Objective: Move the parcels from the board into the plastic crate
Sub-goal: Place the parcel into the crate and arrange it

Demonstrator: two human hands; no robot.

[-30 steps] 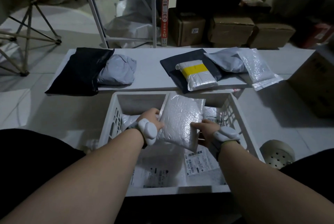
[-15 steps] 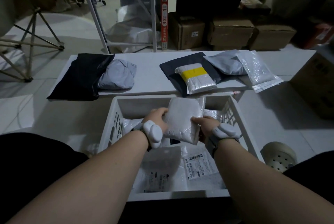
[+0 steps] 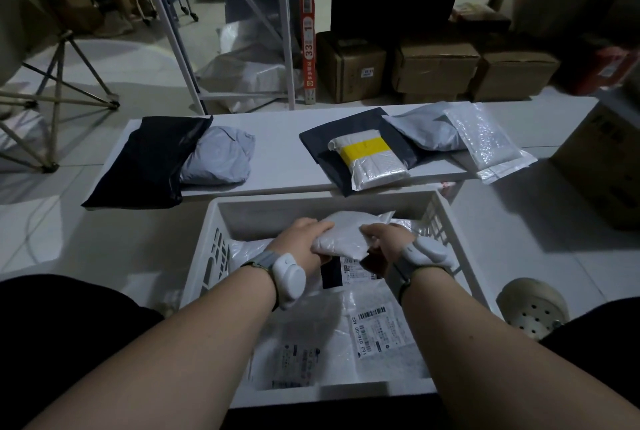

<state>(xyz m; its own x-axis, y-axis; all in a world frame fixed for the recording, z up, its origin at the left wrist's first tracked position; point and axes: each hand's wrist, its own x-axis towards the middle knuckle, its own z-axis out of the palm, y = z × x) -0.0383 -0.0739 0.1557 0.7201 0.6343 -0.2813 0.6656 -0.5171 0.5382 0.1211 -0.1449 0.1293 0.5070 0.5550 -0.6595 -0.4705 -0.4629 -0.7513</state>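
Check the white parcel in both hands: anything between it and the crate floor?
Nothing blocks the drop. The left hand and right hand hold the white parcel inside the crate, above labelled parcels already lying in it, so it would land on those rather than on the bare floor.

Cardboard boxes [image 3: 436, 65] under shelving; folding stand [image 3: 52, 97] at left.

A white crate [image 3: 221, 218] is seen. One parcel [image 3: 372, 157] is marked with a yellow band. A black bag [image 3: 145, 159] is laid beside a grey bag [image 3: 221, 161]. Bubbly dots are seen on a clear parcel [image 3: 485, 138].
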